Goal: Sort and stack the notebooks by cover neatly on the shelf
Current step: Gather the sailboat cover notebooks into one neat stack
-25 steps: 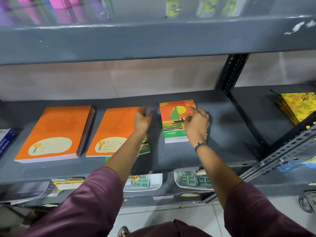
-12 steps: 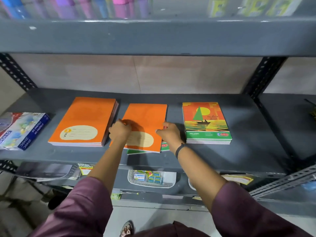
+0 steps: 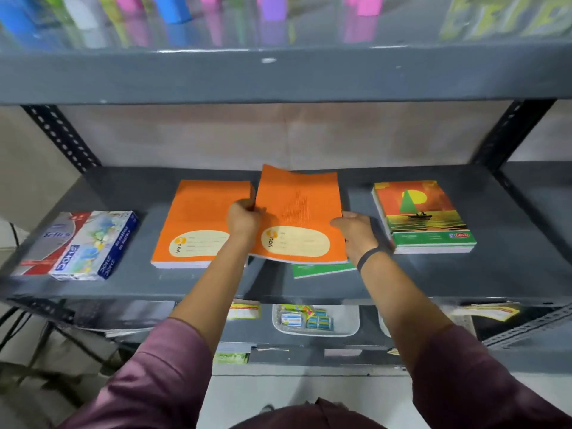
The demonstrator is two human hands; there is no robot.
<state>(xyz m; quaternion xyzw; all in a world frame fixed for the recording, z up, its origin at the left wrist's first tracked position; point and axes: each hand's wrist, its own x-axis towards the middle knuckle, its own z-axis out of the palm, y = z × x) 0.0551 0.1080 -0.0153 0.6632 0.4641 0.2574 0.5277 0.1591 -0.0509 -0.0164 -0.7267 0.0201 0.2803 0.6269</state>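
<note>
An orange notebook (image 3: 301,212) is lifted off the grey shelf (image 3: 464,274), its left edge raised. My left hand (image 3: 243,219) grips that left edge and my right hand (image 3: 356,232) holds the right edge. To its left lies a stack of orange notebooks (image 3: 198,218). A green-covered notebook (image 3: 322,269) shows from under the lifted one. At the right stands a stack of sailboat-cover notebooks (image 3: 422,216).
Boxes of pastels (image 3: 80,243) lie at the shelf's left end. An upper shelf (image 3: 278,75) hangs close overhead with coloured items on it. Below, a white tray (image 3: 315,320) holds small packets. Slotted metal uprights (image 3: 62,137) frame both sides.
Both hands left the sailboat stack, moved left to the middle orange notebook, took hold of its edges and raised it, which uncovered the green notebook beneath. The view has shifted left.
</note>
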